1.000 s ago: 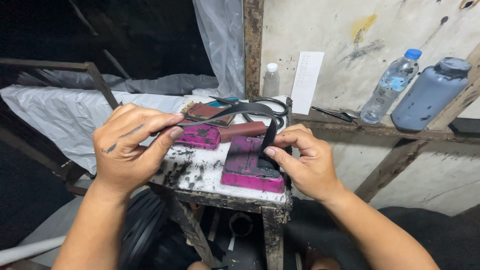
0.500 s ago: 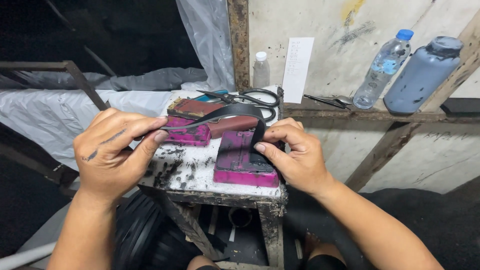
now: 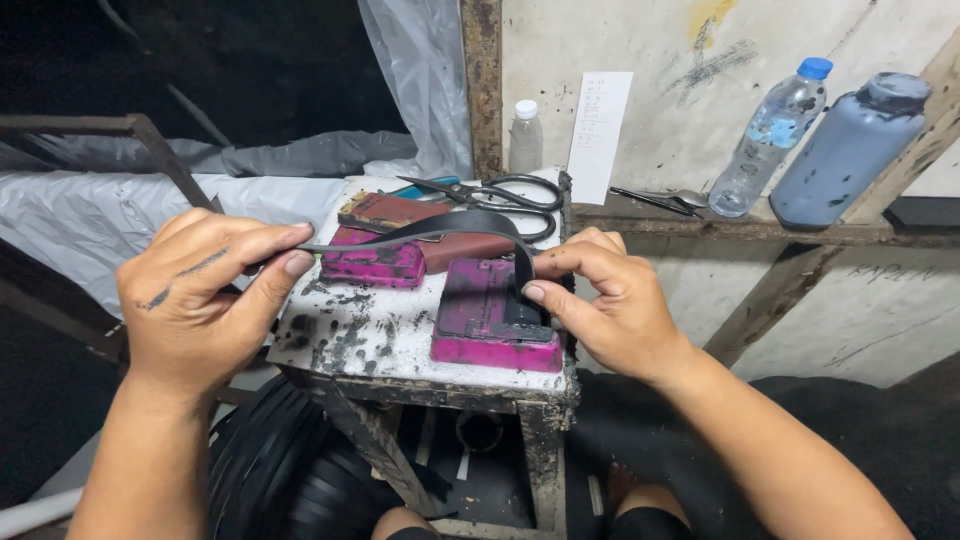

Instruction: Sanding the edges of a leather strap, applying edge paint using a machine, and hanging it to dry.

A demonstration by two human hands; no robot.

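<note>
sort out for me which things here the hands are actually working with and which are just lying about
In use:
- black strap, pinched by the left hand at one end
- right hand, pressing the strap's other end onto the pink block

Lying about:
- scissors
- second pink block
- small white-capped bottle
- water bottle
- grey jug
- paper slip

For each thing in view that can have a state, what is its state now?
black strap: arched above the stand, held at both ends.
left hand: pinching one strap end.
right hand: pressing the other strap end onto the pink block.
scissors: lying flat, blades closed.
clear water bottle: capped, leaning, mostly empty.
small white bottle: capped, upright.
</note>
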